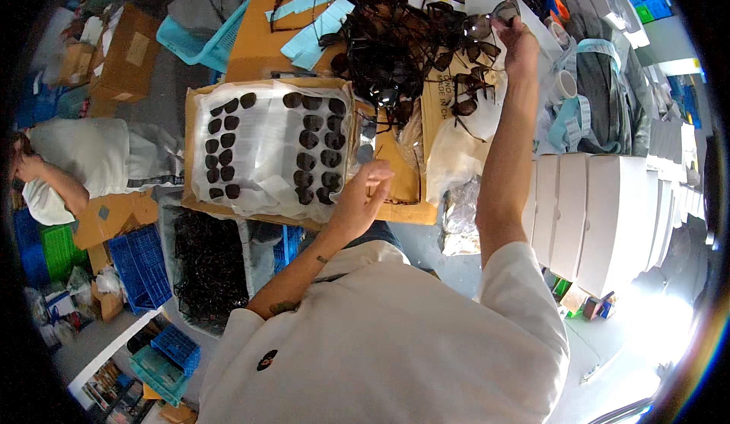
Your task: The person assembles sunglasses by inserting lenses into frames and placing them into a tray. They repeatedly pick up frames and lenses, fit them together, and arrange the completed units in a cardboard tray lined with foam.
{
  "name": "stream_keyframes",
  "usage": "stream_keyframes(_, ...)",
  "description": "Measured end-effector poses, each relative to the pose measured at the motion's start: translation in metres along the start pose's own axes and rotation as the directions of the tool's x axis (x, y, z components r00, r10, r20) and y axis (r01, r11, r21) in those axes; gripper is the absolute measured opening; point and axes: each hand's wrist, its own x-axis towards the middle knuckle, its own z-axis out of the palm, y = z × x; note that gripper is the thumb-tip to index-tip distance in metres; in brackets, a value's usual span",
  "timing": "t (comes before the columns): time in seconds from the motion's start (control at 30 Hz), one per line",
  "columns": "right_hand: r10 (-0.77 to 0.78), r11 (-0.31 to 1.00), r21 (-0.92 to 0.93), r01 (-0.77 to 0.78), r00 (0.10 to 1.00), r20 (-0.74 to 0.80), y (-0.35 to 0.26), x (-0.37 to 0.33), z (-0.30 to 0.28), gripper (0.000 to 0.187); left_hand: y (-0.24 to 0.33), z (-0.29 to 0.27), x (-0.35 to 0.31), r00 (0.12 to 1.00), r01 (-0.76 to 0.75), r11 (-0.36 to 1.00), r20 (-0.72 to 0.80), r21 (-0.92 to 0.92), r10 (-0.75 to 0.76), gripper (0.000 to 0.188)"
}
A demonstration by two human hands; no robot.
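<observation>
My right hand (520, 48) is raised at the far right of the table, its fingers closed on a pair of sunglasses (503, 13) with dark see-through lenses. Low in front of my body, beside the right edge of an open carton (190, 131), my left hand (365, 200) has its fingers curled in; what they hold, if anything, is too small to make out. White paper lines the carton, and dark sunglass lenses (309, 139) lie on it in columns. Beyond my hands a tangled pile of dark sunglasses (388, 59) covers the table.
Light blue sheets (319, 36) lie at the pile's left. White boxes (601, 211) stand in a row on the right. A grey bin (209, 264) of thin black pieces is below the carton. Another person (84, 154) is at the far left, near blue crates (141, 268).
</observation>
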Motion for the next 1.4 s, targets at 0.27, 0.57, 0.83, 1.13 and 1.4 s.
stream_keyframes(0.27, -0.490, 0.320, -0.128, 0.939, 0.280, 0.825, 0.004, -0.243, 0.137, 0.019, 0.079, -0.077, 0.037, 0.962, -0.196, 0.840, -0.267, -0.505, 0.064, 0.036)
stream_keyframes(0.57, -0.039, 0.880, -0.324, 0.348, 0.732, 0.680, 0.047, -0.278, 0.145, 0.036, 0.052, -0.122, -0.030, 0.896, -0.356, 0.844, -0.404, -0.400, 0.186, 0.024)
stream_keyframes(0.83, 0.153, 0.986, -0.082, -0.148, 0.570, 0.807, 0.066, -0.277, 0.129, 0.030, 0.032, -0.168, -0.089, 0.849, -0.449, 0.781, -0.481, -0.434, 0.221, 0.041)
stream_keyframes(1.13, 0.446, 0.868, -0.373, -0.329, 0.184, 0.876, 0.091, -0.375, 0.205, 0.033, 0.006, -0.149, -0.109, 0.824, 0.210, 0.974, -0.522, -0.079, -0.220, 0.046)
stream_keyframes(1.4, 0.336, 0.914, -0.406, -0.012, 0.584, 0.739, 0.138, -0.402, 0.225, 0.032, -0.031, -0.134, -0.102, 0.650, -0.057, 0.957, -0.716, 0.286, 0.252, 0.026)
